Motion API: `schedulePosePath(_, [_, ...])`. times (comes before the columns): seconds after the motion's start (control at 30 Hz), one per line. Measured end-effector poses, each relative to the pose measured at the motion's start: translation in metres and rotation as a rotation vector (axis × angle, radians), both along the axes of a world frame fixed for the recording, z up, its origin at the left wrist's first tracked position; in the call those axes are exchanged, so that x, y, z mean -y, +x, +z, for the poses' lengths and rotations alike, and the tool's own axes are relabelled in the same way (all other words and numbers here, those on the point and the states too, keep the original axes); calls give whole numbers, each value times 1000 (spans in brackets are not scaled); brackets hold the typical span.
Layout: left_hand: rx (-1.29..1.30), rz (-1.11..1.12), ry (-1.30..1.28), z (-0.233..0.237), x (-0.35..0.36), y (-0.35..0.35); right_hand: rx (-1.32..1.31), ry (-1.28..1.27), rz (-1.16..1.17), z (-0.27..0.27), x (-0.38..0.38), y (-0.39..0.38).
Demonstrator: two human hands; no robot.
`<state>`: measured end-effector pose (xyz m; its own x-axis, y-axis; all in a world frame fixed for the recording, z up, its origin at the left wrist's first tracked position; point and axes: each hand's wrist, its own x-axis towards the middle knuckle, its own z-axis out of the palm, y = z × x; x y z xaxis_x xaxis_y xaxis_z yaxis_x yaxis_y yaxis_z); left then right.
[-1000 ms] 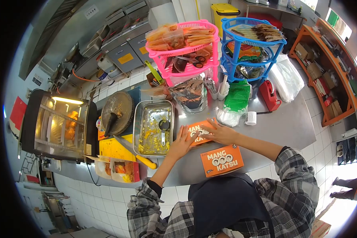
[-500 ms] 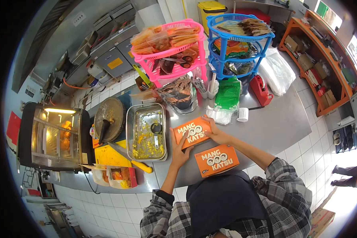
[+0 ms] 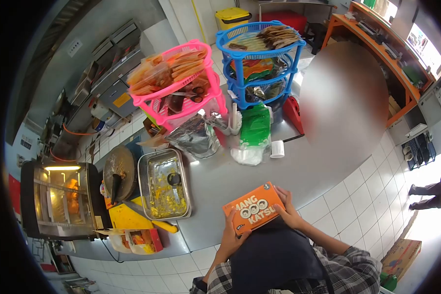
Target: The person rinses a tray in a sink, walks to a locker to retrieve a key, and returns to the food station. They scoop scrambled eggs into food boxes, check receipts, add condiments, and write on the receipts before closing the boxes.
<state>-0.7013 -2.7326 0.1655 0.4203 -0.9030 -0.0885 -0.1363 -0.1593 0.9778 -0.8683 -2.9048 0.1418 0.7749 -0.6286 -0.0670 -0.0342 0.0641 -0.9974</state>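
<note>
An orange box (image 3: 252,209) printed "MANG KATSU" is held between my two hands near my body, over the table's front edge. My left hand (image 3: 234,234) grips its left end, and my right hand (image 3: 289,211) has its fingers over the right end. Only one such box shows; anything beneath it is hidden. Further left on the steel table (image 3: 215,181) is a metal tray (image 3: 164,183) with yellow bits and a black-ended tool. An open box of food (image 3: 144,241) lies at the front left, beside a yellow-handled knife (image 3: 164,226).
Pink (image 3: 174,100) and blue (image 3: 259,63) tiered baskets stand at the back. Near them are a green bag pack (image 3: 255,126), a white roll (image 3: 277,149), a red tape dispenser (image 3: 293,113) and foil (image 3: 196,137). A lit display warmer (image 3: 61,196) is left; a person's legs (image 3: 431,191) show right.
The view has shifted. My hands have moved toward my body with an orange box between them. The two boxes seen side by side before now show as one.
</note>
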Motion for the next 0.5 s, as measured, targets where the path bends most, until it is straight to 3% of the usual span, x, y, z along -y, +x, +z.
schedulePosePath(0.1, [-34,-95,63,-13,38,-8,-174,-102,-178,-9,18,-39])
schedulePosePath(0.17, [232,-267,-73,-12,85,-28,-114,74,-408,10,40,-59])
schedulePosePath(0.23, [250,-367,-151,-15,136,-53,-91,81,-599,-9,80,-92])
schedulePosePath(0.3, [-300,-489,-128,-25,185,-80,92,211,-835,-9,118,-114])
schedulePosePath(0.33, [-87,-504,-217,-26,208,-87,72,170,-920,-23,145,-132])
schedulePosePath(0.37, [133,-516,-288,-29,228,-94,143,164,-928,-36,170,-149])
schedulePosePath(0.4, [108,-554,-218,-57,245,-103,157,87,-1004,-40,188,-156])
schedulePosePath(0.43, [42,-568,-211,-38,247,-103,152,72,-1001,-39,206,-164])
schedulePosePath(0.47, [44,-609,-43,-20,241,-100,166,13,-855,-37,220,-173])
schedulePosePath(0.5, [134,-643,-20,-8,228,-93,181,17,-816,-38,231,-181])
